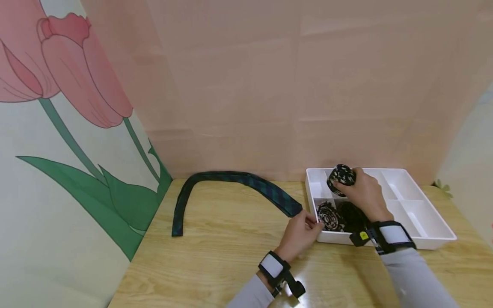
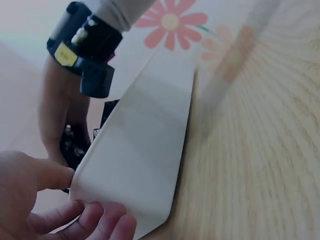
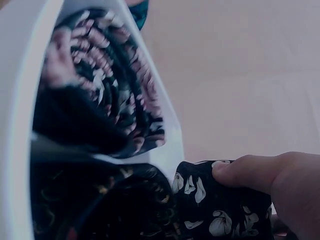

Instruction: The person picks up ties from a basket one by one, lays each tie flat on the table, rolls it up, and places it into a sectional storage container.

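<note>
My right hand (image 1: 368,194) grips a rolled black necktie with white flowers (image 1: 341,180), over the back-left compartment of the white divided tray (image 1: 435,239). In the right wrist view the thumb presses on this roll (image 3: 200,200). At the tray's front-left corner, my left hand (image 1: 298,235) pinches the wall, thumb at the rim and fingers outside. Two more rolls sit in front compartments: a pink-and-white patterned one (image 1: 328,216) and a darker one (image 1: 349,216), partly hidden by the right wrist. A dark green and navy plaid necktie (image 1: 231,176) lies unrolled in a curve left of the tray.
The wooden table (image 1: 223,265) carries everything. Behind it hangs a pinkish-beige cloth (image 1: 239,85). A panel with printed tulips (image 1: 77,77) borders the left side, and a pale one (image 1: 473,171) the right. Tray dividers (image 1: 400,199) separate several compartments.
</note>
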Available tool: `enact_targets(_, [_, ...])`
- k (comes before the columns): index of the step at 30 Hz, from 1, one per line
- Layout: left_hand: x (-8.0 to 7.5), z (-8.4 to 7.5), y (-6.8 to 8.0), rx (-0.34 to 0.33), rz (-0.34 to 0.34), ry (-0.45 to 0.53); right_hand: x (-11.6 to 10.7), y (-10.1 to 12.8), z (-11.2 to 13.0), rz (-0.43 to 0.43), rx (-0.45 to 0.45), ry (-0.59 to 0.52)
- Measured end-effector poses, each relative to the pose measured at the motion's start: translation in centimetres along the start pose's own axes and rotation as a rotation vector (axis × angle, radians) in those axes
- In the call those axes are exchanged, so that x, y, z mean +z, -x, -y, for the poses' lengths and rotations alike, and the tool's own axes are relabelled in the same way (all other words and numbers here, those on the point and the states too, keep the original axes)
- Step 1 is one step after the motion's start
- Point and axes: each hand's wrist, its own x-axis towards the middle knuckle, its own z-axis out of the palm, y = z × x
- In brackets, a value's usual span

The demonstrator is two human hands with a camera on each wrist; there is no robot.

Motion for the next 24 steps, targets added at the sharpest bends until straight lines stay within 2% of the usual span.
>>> enact_targets(7, [0.2, 0.1, 0.2, 0.016, 0.020, -0.052, 1.1, -0.5, -1.0, -0.007, 0.008, 0.020])
enact_targets(18, [0.2, -0.1, 0.1, 0.048, 0.017, -0.073, 2.2, -0.8, -0.7, -0.119, -0.001, 0.058])
enact_targets(20, [0.2, -0.2, 0.1, 0.048, 0.015, -0.073, 2.5, -0.9, -0.7, -0.119, -0.019, 0.069])
enact_targets(24, [0.0, -0.1, 0.1, 0.047, 0.021, -0.064, 3.0, -1.1, -0.7, -0.062, -0.023, 0.082])
